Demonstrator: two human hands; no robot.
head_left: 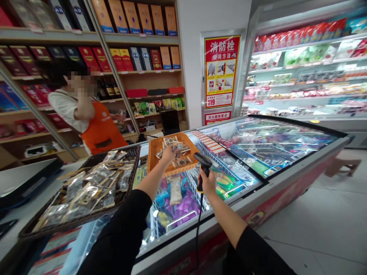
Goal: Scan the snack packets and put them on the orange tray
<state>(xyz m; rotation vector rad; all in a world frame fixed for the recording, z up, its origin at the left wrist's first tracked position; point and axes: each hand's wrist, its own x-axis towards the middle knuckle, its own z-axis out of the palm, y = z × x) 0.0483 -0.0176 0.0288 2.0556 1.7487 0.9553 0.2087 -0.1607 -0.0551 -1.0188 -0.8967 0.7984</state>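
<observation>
Black sleeves (pixel 117 229) are seen nearest the lens, the forearms being extended over a chest freezer (pixel 292 177). Right grip (pixel 208 181): wrapped around the handle of a black scanner (pixel 202 160), which is held above the freezer's glass with its head by the right rim of an orange wicker basket (pixel 191 152). A black cable (pixel 197 229) is hung from the handle past the freezer's near edge. Left grip (pixel 170 153): fingers closed on a clear-wrapped packet (pixel 178 148), blurred, over the same basket, which is set toward the freezer's far edge. Loose packets (pixel 181 162) are contained in it; dark characters are printed on pale labels, too small to be read. Across the freezer's left end a dark basket (pixel 137 160) is placed, heaped with similar packets.

Writing recorded: on a red and yellow sign (pixel 222 72), mounted on the wall beyond the far edge, 消防栓, 使用方法 and 119 are read; on a lower sign (pixel 218 117), 灭火器放置点. Lettering on the shelved boxes (pixel 134 17) cannot be resolved. Beyond the far edge, at left, an orange apron (pixel 103 128) is worn by another person; its small white print is illegible.
</observation>
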